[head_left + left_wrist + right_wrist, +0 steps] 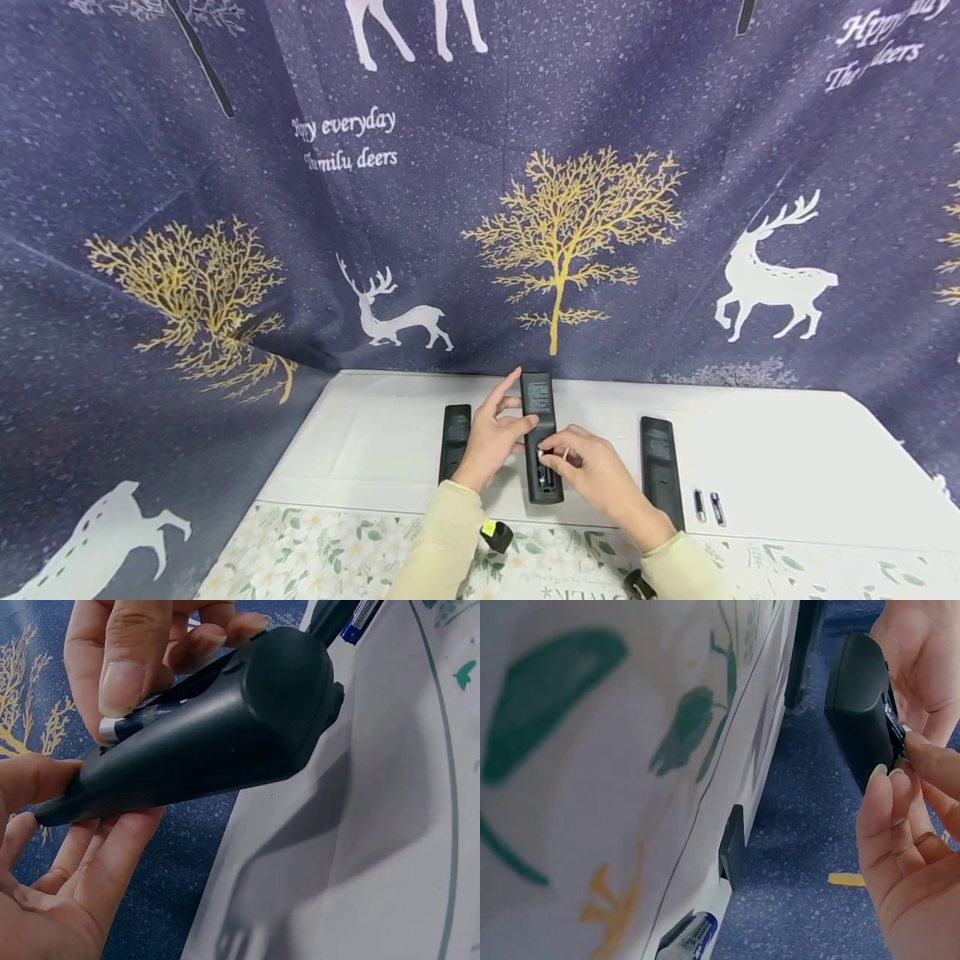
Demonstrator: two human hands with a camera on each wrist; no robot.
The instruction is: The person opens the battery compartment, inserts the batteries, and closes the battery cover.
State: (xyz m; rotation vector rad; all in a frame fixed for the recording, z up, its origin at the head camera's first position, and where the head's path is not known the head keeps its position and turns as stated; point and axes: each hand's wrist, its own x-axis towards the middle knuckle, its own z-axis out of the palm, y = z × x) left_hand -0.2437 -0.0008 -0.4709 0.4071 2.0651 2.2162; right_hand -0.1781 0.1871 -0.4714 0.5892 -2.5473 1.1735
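A black remote control [537,400] is held up with its back and battery bay facing the person. My left hand [491,442] grips it from the left side, thumb across the back and fingers behind. With thumb and fingertips, my right hand [596,467] pinches the end of a battery [142,720] at the bay in the remote's lower half. In the left wrist view, the battery lies along the bay, its silvery end under a fingertip. The right wrist view shows both hands meeting at the remote [855,690], with the bay partly hidden by fingers.
On the white table [375,442], a second black remote [454,437] lies left and a third [660,467] right. Two loose batteries [708,507] lie beside the right one. A floral cloth [337,550] covers the near edge; a dark patterned curtain [450,208] hangs behind.
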